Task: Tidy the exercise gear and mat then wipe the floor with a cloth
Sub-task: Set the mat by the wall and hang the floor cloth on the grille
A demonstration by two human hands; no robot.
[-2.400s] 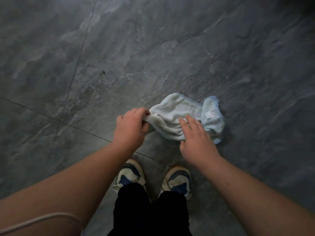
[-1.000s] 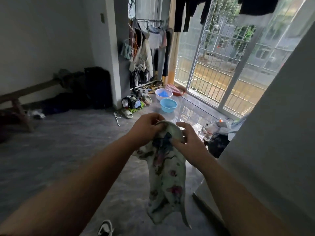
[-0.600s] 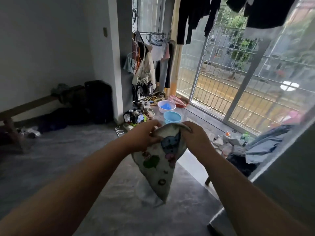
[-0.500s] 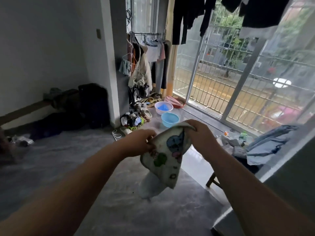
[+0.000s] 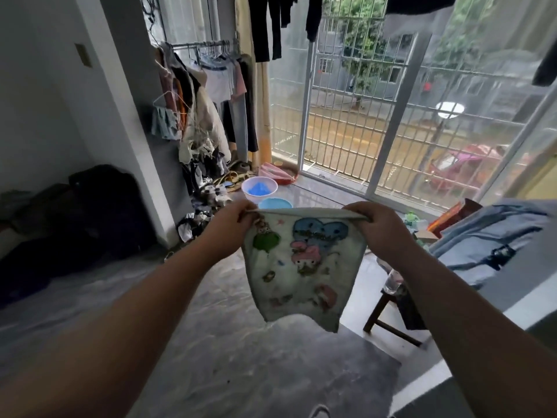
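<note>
Head view: the left hand (image 5: pixel 230 229) pinches the cloth (image 5: pixel 303 263) at its top left corner, fingers curled over the hem, and the right hand (image 5: pixel 378 229) grips the top right corner the same way. The fingertips of both are tucked behind the fabric, so how deep each grip goes is hard to make out. Between them the top edge is pulled nearly straight and the cloth hangs spread open in the air, well above the floor (image 5: pixel 247 366), its lower edge uneven and slightly curled.

The cloth is pale, greenish white, printed with cartoon figures: a blue heart shape near the top, a pink-eared character under it, a green blob at the left, and smaller faded motifs lower down (too blurred to identify).

Behind the cloth a light blue basin (image 5: pixel 275 203) is partly hidden by the top hem, with a white basin (image 5: pixel 259 188) holding something blue just beyond it. Farther back stand a clothes rack (image 5: pixel 208 95) and a barred window (image 5: pixel 361 116). At the right, a dark stool (image 5: pixel 388 315) is partly covered by the right forearm, and a blue garment (image 5: pixel 488 239) lies on something cut off by the frame edge.
</note>
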